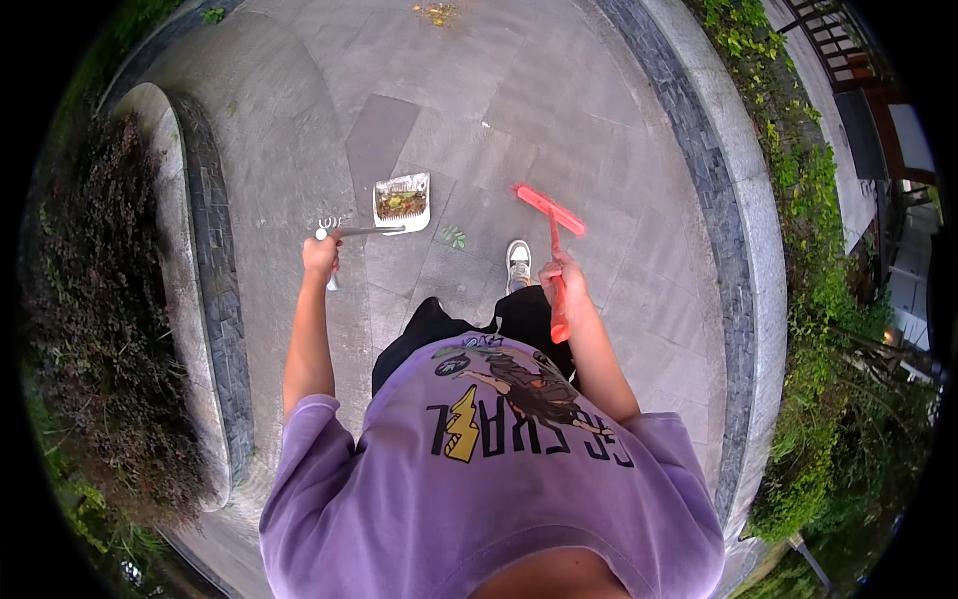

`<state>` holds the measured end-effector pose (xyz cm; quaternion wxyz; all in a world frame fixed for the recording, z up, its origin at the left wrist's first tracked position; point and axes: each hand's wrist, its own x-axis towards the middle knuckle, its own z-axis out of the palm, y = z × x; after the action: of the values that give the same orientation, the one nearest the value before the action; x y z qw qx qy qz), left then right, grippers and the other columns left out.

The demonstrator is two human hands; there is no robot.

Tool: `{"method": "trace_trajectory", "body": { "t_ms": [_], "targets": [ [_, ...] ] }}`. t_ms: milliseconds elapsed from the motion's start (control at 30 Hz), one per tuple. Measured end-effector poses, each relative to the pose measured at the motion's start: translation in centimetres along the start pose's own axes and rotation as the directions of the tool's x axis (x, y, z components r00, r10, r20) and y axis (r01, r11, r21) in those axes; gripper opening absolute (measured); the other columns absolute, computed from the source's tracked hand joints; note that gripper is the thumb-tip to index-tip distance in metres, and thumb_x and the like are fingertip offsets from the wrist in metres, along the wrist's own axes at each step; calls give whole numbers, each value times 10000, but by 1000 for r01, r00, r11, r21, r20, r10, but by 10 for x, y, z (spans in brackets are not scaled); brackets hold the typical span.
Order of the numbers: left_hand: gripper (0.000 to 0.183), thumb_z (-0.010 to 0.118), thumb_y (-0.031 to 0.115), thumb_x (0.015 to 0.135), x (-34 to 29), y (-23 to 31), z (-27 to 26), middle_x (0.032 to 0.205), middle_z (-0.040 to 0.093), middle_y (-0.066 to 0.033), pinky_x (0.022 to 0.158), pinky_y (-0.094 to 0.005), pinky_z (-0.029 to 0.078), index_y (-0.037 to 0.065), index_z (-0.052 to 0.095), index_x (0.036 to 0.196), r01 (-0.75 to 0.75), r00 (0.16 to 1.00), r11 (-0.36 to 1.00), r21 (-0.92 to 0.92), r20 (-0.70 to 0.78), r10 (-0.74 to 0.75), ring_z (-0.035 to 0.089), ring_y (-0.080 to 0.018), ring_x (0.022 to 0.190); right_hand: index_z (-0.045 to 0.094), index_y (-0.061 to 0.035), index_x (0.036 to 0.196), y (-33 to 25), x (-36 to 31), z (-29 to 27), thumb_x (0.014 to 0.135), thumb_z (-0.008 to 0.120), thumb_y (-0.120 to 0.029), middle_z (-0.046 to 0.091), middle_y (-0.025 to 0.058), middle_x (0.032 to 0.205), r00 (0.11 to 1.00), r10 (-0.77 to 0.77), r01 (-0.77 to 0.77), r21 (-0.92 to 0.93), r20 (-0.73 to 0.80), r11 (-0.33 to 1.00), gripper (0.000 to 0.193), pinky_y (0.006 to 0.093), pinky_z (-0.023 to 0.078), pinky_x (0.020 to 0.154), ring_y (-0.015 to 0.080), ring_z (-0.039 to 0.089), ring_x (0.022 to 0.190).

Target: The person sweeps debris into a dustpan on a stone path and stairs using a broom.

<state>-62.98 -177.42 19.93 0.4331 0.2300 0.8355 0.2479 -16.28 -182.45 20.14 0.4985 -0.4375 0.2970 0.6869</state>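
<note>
My left hand [320, 256] is closed around the long grey handle [367, 232] of a white dustpan [424, 187]. Dry brown leaves and bits of green litter [401, 204] lie in the pan, which has a toothed edge on its near side. A pale piece [332, 282] shows just below this hand; I cannot make out what it is. My right hand [565, 275] grips the handle of a red broom [551, 209], its head angled over the paving to the right of the dustpan. The handle's near end points back toward my shirt.
A green leaf sprig [454, 237] lies on the grey paving [479, 150] between dustpan and broom. My shoe [518, 264] is beside the broom. Yellow leaves [436, 13] lie far ahead. Curved stone borders [746, 190] run along both sides, with dark shrubs [110, 319] left and greenery [808, 349] right.
</note>
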Motion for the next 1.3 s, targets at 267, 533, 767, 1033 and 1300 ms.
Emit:
{"method": "trace_trajectory", "body": {
  "t_ms": [267, 533, 767, 1033, 1300],
  "targets": [
    [389, 721, 295, 797, -53, -6, -118, 493, 537, -100, 425, -367, 417, -46, 617, 641, -337, 941, 835, 434, 178, 287, 531, -178, 407, 395, -22, 890, 86, -4, -88, 910, 553, -112, 391, -22, 606, 997, -80, 80, -7, 12, 997, 183, 151, 366, 354, 41, 391, 434],
    [233, 693, 144, 704, -25, -40, -201, 566, 565, -174, 535, -388, 431, -68, 599, 685, -647, 762, 506, 570, 513, 396, 572, -206, 535, 396, -13, 930, 167, 42, -110, 959, 508, -195, 375, -32, 596, 995, -60, 58, -25, -83, 998, 216, 164, 336, 357, 50, 357, 420],
    [227, 644, 158, 687, 0, -117, -194, 868, 637, -271, 765, -467, 483, -37, 637, 803, -575, 815, 479, 663, 513, 268, 612, -419, 877, 426, -58, 865, 236, 71, -132, 1002, 401, -239, 364, -28, 601, 992, 36, -34, 24, -119, 999, 228, 193, 318, 359, 59, 341, 436],
    [238, 672, 175, 722, -16, -122, -191, 878, 648, -260, 797, -459, 491, -18, 674, 861, -535, 843, 501, 680, 472, 259, 618, -419, 899, 406, -106, 746, 339, 42, -114, 963, 395, -196, 350, -17, 587, 964, 141, -146, -4, -226, 989, 235, 234, 281, 360, 95, 326, 441],
    [234, 686, 180, 730, -20, -147, -203, 855, 653, -248, 754, -449, 504, -14, 680, 862, -529, 844, 525, 667, 476, 247, 632, -410, 858, 394, -62, 797, 319, -1, -95, 958, 398, -150, 383, -5, 609, 907, 399, -391, 82, -131, 917, 184, 206, 323, 364, 79, 377, 439]
  ]
}}
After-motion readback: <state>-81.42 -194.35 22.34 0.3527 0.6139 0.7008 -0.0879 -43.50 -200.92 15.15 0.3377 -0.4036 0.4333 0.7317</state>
